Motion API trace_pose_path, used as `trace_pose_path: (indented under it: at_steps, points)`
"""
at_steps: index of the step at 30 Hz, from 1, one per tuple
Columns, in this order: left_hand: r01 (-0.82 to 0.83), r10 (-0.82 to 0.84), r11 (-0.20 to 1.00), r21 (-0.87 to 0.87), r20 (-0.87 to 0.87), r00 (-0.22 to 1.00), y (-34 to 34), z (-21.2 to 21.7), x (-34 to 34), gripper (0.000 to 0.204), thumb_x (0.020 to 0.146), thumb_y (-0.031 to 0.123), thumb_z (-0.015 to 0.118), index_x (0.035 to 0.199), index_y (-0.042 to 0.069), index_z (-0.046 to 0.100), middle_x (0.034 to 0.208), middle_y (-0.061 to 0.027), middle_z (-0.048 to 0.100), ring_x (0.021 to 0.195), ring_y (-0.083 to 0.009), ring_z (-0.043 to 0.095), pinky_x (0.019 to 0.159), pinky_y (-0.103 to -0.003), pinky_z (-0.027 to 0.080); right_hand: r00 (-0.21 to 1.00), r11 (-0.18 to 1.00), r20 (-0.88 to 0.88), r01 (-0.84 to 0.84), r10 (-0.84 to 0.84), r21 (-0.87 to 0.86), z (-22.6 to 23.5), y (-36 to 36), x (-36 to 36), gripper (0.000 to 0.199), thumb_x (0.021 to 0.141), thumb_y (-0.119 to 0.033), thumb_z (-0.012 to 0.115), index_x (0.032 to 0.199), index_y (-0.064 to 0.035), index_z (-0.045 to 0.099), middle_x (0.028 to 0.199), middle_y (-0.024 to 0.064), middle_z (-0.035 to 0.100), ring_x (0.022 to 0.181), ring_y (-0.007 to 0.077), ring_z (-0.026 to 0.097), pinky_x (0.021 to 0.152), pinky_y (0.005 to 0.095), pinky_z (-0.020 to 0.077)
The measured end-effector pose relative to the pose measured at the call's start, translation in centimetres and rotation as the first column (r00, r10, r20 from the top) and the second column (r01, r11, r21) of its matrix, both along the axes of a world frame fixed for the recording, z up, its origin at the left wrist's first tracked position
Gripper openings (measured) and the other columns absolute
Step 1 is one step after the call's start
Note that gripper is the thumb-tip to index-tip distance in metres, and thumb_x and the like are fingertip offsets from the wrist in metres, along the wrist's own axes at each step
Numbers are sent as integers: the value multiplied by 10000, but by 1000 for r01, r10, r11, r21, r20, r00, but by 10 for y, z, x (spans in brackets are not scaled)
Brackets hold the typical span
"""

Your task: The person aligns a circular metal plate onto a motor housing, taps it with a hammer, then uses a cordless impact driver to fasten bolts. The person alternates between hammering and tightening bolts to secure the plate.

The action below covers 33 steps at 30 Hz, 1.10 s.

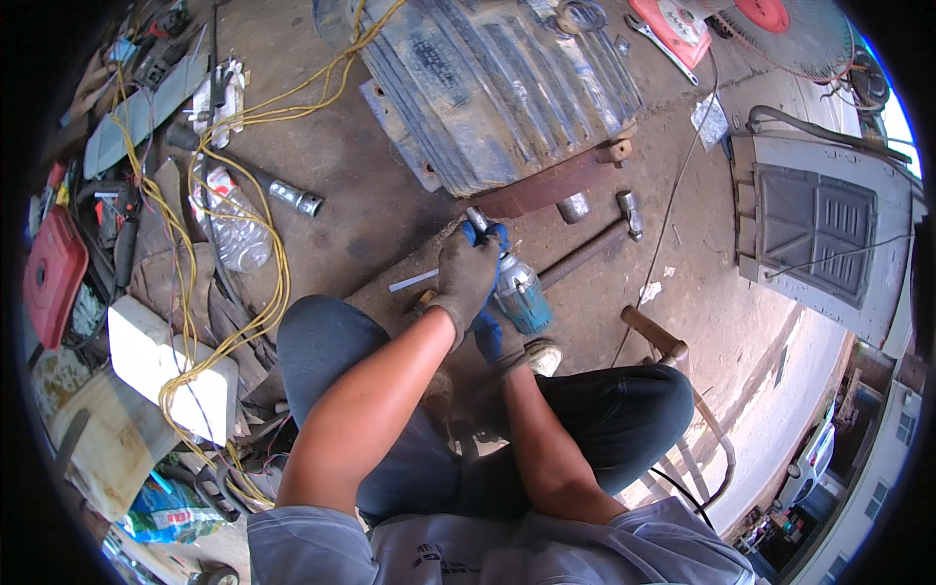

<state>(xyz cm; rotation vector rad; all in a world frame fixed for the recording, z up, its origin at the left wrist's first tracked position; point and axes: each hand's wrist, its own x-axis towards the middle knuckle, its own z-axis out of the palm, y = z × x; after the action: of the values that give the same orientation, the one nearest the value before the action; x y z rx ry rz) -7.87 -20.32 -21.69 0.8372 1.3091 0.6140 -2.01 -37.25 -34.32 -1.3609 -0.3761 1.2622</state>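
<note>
Between my knees is a power impact wrench (523, 294) with a silver front and a teal rear. A metal socket (477, 220) sticks out at its front end, pointing at the large ribbed blue-grey motor housing (487, 97). My left hand (468, 265), in a grey-brown and blue work glove, is closed around the socket end. My right hand (497, 338), gloved the same way, is lower down at the tool's grip; its fingers are partly hidden, but it appears wrapped around it. A hammer (587, 251) lies on the floor just right of the wrench.
Beside the housing stands a short metal cylinder (573, 207). Yellow cable (278, 288) loops across clutter at left, near a plastic bottle (237, 229), a white box (166, 366) and a red lid (54, 278). An open-end wrench (663, 49), a fan (795, 39) and a grey-white panelled casing (824, 234) are at right.
</note>
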Motion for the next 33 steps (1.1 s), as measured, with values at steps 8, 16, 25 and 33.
trace_pose_path:
  at_steps: [8, 16, 25, 33]
  points:
    - [27, -17, 996, 85, -117, 993, -3, -1, -9, 187, 1014, 191, 659, 1026, 10, 699, 892, -35, 719, 785, -120, 647, 717, -326, 533, 987, 987, 97, -134, 125, 93, 23, 2, -8, 270, 956, -110, 697, 1213, -26, 694, 1138, 77, 710, 1032, 193, 647, 893, 362, 543]
    - [3, -3, 999, 46, -7, 1000, -2, -6, -15, 176, 1022, 151, 637, 1095, -2, 684, 934, -48, 719, 802, -123, 651, 735, -314, 535, 983, 982, 62, -164, 170, -95, 11, 3, -5, 309, 940, -81, 698, 1247, -47, 691, 1200, 66, 692, 1080, 189, 632, 952, 366, 533]
    - [21, -6, 991, -135, 114, 993, -30, 15, -1, 217, 1054, 257, 606, 1092, 49, 652, 975, -36, 722, 831, -132, 661, 721, -307, 545, 988, 992, 130, -72, 85, -102, 36, -15, 8, 423, 876, -3, 745, 1290, -67, 683, 1258, 58, 687, 1152, 191, 635, 1012, 373, 523]
    - [327, -231, 921, -211, 378, 896, -27, -14, 61, 229, 1051, 177, 604, 1252, 69, 603, 1078, -44, 673, 953, -139, 645, 843, -304, 542, 952, 996, 296, -56, 75, -72, 21, -25, 63, 226, 965, -147, 654, 1147, -46, 742, 1173, 64, 721, 1089, 176, 653, 955, 337, 529]
